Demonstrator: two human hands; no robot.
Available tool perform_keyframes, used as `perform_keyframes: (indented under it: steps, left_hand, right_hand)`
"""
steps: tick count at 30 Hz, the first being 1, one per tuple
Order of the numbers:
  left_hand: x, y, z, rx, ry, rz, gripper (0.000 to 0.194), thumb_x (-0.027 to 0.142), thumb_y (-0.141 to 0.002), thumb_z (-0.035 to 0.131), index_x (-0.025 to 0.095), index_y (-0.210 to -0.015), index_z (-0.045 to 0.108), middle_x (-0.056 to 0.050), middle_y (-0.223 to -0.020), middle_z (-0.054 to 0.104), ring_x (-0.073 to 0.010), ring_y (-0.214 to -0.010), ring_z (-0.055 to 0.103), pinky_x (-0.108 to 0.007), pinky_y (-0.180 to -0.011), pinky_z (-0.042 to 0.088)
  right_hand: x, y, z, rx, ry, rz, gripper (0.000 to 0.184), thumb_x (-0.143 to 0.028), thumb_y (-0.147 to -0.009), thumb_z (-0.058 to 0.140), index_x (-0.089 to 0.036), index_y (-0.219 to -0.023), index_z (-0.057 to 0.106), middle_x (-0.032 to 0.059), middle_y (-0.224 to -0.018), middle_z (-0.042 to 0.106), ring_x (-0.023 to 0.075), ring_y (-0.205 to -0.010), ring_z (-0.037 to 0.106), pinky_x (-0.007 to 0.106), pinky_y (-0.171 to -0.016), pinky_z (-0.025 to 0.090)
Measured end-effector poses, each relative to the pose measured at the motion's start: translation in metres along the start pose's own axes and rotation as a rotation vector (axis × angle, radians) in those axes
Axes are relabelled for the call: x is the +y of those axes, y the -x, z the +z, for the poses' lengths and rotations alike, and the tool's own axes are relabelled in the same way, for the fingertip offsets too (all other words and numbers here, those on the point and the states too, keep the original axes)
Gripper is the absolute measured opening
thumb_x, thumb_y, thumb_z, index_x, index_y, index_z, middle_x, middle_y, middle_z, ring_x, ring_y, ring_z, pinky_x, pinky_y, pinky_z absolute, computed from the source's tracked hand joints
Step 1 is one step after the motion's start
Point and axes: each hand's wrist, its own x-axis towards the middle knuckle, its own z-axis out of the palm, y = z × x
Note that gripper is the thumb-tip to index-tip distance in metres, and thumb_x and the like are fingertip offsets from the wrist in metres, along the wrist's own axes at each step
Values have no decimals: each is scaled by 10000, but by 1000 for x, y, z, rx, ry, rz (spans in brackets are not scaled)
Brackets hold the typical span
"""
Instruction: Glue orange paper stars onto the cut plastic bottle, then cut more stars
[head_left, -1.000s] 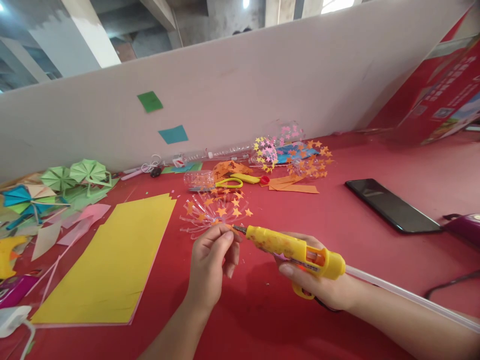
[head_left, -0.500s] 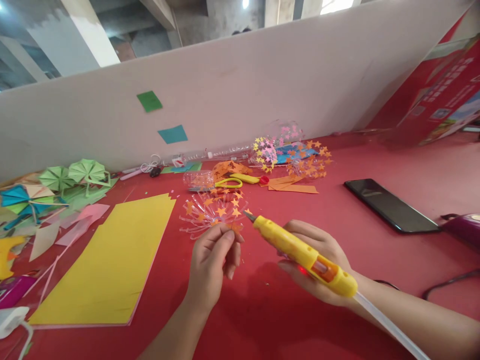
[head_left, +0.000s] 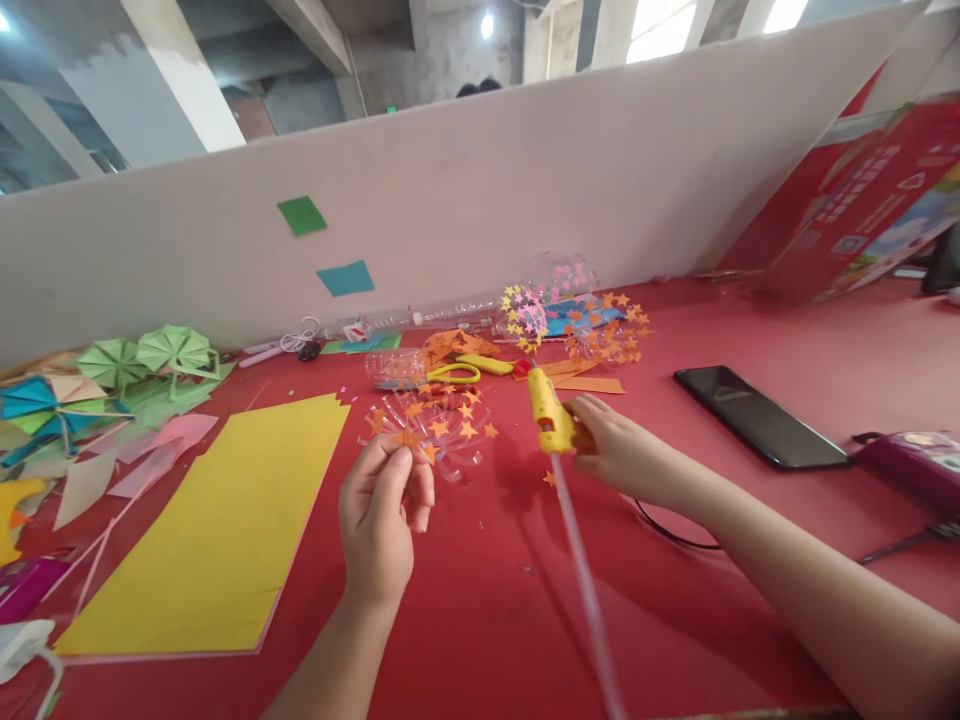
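Observation:
A clear plastic bottle piece [head_left: 450, 462], cut into splayed strips with orange paper stars on them, lies on the red table ahead of my left hand [head_left: 381, 515]. That hand is closed, thumb and finger pinched at the near edge of the bottle piece beside an orange star [head_left: 409, 438]. The exact grip is partly hidden by the fingers. In my right hand [head_left: 611, 445] is a yellow glue gun [head_left: 551, 412], nozzle pointing away, a long clear glue stick [head_left: 581, 575] trailing from its back. A loose orange star [head_left: 550, 478] rests on the table below the gun.
Yellow paper sheets [head_left: 210, 530] lie at left, near folded green paper umbrellas [head_left: 174, 348]. Behind the bottle piece are yellow-handled scissors [head_left: 454, 374], orange strips [head_left: 592, 384] and star-covered plastic pieces [head_left: 607, 335]. A black phone [head_left: 757, 415] lies at right; a pale partition [head_left: 450, 200] stands behind.
My right hand has swung the glue gun away from the left fingers, and its nozzle now points forward. My left hand has shifted left along the bottle piece. The loose star has come into view.

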Motion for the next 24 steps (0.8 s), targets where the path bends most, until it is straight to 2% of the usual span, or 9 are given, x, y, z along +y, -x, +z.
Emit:
perform_keyframes:
  steps: [6, 11, 12, 14, 16, 18, 22, 24]
  left_hand:
    - [7, 0, 4, -134, 11, -128, 187, 276, -876, 499, 175, -727, 551, 57, -490, 508, -36, -361, 372, -149, -359, 274]
    - [16, 4, 10, -302, 80, -326, 199, 270, -871, 491, 171, -704, 538, 56, -483, 499, -38, -376, 351, -152, -365, 247]
    - [17, 5, 11, -327, 109, -369, 198, 264, -864, 491, 170, -695, 535, 55, -478, 494, -38, -376, 345, -154, -362, 237]
    - [17, 6, 14, -373, 172, -445, 197, 250, -847, 491, 165, -675, 530, 53, -464, 480, -38, -367, 333, -158, -354, 211]
    - [13, 6, 15, -425, 234, -512, 200, 235, -828, 485, 161, -647, 525, 51, -438, 460, -36, -345, 319, -163, -345, 182]
    - [8, 5, 16, -477, 306, -585, 201, 221, -806, 477, 158, -621, 522, 53, -406, 434, -32, -315, 289, -166, -337, 164]
    - [1, 2, 13, -607, 468, -771, 187, 211, -762, 462, 152, -593, 519, 60, -374, 395, -20, -276, 221, -163, -327, 154]
    - [-1, 1, 11, -673, 521, -847, 182, 214, -743, 461, 150, -582, 516, 61, -369, 383, -20, -273, 206, -163, -321, 146]
  right_hand:
    - [12, -10, 17, -40, 64, -50, 387, -26, -642, 528, -91, -1011, 624, 145, -1007, 601, 236, -795, 638, 323, -734, 495]
    - [4, -9, 19, 52, 79, -121, 365, -41, -668, 574, -87, -1025, 634, 195, -1086, 582, 324, -977, 605, 436, -876, 473]
    - [-2, -6, 15, 94, 67, -152, 328, -63, -712, 569, -102, -1033, 625, 196, -1110, 576, 324, -1005, 592, 446, -885, 469]
    - [-18, 1, 7, 176, 18, -243, 211, -129, -829, 520, -184, -1013, 608, 131, -1072, 601, 261, -992, 593, 402, -872, 484]
    - [-36, 9, -2, 296, -199, -469, 127, -171, -895, 499, -209, -973, 592, 90, -951, 630, 211, -870, 616, 346, -764, 516]
    - [-53, 15, -8, 277, -346, -552, 127, -145, -905, 494, -214, -959, 586, 63, -889, 636, 173, -807, 618, 295, -704, 520]
    - [-68, 19, -10, 44, -568, -473, 112, -148, -871, 567, -196, -959, 617, 48, -877, 656, 156, -795, 638, 281, -715, 538]
    - [-69, 20, -9, -8, -617, -468, 81, -146, -866, 581, -186, -918, 628, 42, -853, 664, 154, -793, 643, 282, -726, 535]
